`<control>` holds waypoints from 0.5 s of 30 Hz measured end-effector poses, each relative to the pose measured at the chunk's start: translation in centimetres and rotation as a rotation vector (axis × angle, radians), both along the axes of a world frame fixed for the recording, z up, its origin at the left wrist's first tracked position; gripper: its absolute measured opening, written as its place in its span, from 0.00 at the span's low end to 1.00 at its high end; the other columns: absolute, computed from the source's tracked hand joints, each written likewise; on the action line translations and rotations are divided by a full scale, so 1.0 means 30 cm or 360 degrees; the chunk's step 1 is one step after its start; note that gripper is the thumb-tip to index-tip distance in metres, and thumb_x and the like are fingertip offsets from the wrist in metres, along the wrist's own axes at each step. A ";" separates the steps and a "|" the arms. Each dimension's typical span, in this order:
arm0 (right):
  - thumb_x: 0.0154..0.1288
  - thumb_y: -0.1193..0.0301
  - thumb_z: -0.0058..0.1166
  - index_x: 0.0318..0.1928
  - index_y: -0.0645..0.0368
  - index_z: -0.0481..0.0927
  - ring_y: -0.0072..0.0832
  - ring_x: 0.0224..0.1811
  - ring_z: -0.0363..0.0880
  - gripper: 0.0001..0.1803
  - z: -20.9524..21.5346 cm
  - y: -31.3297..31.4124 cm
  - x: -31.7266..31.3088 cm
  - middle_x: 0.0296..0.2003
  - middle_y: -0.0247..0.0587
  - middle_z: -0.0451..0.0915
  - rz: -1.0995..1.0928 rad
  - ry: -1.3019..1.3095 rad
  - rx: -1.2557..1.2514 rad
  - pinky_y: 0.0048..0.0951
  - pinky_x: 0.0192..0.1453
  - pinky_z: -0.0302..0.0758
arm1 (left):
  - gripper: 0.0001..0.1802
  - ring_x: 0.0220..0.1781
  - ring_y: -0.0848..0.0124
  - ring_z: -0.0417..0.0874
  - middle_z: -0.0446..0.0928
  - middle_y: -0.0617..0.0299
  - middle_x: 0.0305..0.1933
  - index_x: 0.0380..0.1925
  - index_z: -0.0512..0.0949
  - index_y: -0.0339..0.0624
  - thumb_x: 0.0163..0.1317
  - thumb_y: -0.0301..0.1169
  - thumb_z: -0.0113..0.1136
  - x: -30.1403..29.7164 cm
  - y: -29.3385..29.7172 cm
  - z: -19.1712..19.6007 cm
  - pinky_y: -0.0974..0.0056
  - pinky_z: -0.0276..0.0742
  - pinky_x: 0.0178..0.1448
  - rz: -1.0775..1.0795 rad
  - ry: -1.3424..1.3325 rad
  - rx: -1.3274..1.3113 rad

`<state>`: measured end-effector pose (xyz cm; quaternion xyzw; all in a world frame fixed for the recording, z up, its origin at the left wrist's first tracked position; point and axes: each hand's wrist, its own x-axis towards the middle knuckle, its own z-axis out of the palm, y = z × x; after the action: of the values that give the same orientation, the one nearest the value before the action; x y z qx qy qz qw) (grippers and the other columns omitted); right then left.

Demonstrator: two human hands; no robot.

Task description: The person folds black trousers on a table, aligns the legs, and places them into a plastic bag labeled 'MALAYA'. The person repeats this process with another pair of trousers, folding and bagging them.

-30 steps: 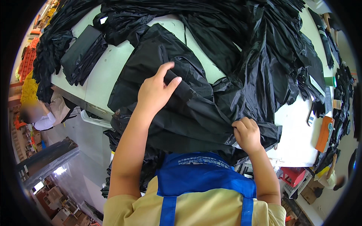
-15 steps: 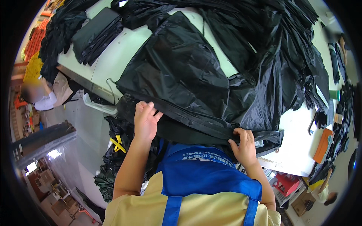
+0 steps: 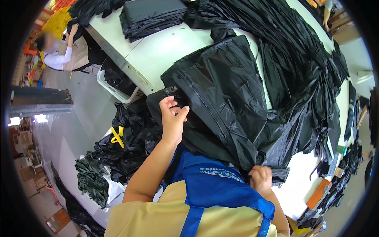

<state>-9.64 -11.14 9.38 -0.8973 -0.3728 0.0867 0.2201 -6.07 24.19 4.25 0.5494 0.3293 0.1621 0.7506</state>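
A shiny black raincoat (image 3: 225, 83) lies spread over the white table's near edge, its front placket with snaps (image 3: 201, 100) slanting toward me. My left hand (image 3: 173, 118) is raised just over the coat's near left part, thumb and fingers bent but apart, with nothing seen between them. At the coat's lower right corner, my right hand (image 3: 260, 178) has its fingers curled over the black fabric, slightly blurred. Its fingertips are partly hidden.
Folded black garments (image 3: 152, 17) are stacked on the white table (image 3: 158, 45). Loose black garments (image 3: 300, 67) heap at the right. White baskets (image 3: 118, 93) and black cloth (image 3: 134, 134) with a yellow strip lie at lower left. A co-worker (image 3: 59, 57) is at far left; an orange box (image 3: 318, 193) sits right.
My left hand has come off the coat's front edge and moved up and right. The placket now slants more steeply. My right hand stays at the lower corner. The view has turned.
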 end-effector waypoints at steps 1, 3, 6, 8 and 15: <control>0.43 0.80 0.54 0.34 0.55 0.77 0.41 0.37 0.75 0.13 -0.019 0.006 -0.002 0.39 0.42 0.78 0.0133 0.0187 -0.0029 0.40 0.43 0.70 | 0.29 0.38 0.76 0.71 0.60 0.52 0.53 0.55 0.58 0.39 0.57 0.24 0.63 -0.011 0.013 0.002 0.73 0.74 0.32 0.0048 0.0022 0.0086; 0.45 0.78 0.55 0.35 0.55 0.78 0.38 0.40 0.77 0.12 -0.073 0.028 0.012 0.45 0.38 0.80 0.0434 0.0501 -0.0121 0.35 0.46 0.74 | 0.36 0.40 0.74 0.68 0.59 0.56 0.52 0.56 0.57 0.40 0.52 0.29 0.68 -0.027 0.015 -0.016 0.69 0.72 0.38 0.0036 0.0093 0.0226; 0.47 0.79 0.54 0.36 0.57 0.78 0.39 0.41 0.78 0.12 -0.047 0.109 0.115 0.49 0.37 0.81 0.0768 0.0763 -0.0327 0.33 0.47 0.75 | 0.45 0.43 0.72 0.66 0.58 0.55 0.52 0.58 0.54 0.40 0.44 0.33 0.74 -0.032 -0.022 -0.050 0.65 0.71 0.46 -0.0024 0.0227 0.0846; 0.47 0.84 0.50 0.35 0.61 0.77 0.41 0.40 0.80 0.12 0.001 0.198 0.240 0.46 0.41 0.81 0.0818 0.1099 -0.0254 0.34 0.46 0.77 | 0.44 0.43 0.71 0.68 0.60 0.55 0.52 0.58 0.53 0.40 0.45 0.29 0.72 -0.026 -0.033 -0.047 0.65 0.72 0.44 0.0018 0.0167 0.1298; 0.44 0.76 0.66 0.66 0.59 0.59 0.47 0.69 0.57 0.47 0.088 0.893 0.600 0.61 0.51 0.68 0.0738 0.0402 0.0464 0.39 0.70 0.57 | 0.24 0.41 0.75 0.75 0.74 0.61 0.43 0.54 0.66 0.36 0.55 0.13 0.48 -0.076 0.066 -0.040 0.72 0.71 0.45 -0.0031 -0.0399 -0.0257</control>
<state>8.38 15.65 12.02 -0.7293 -0.5459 0.1912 0.3655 -8.37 26.17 3.05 0.4658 0.2397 0.1952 0.8291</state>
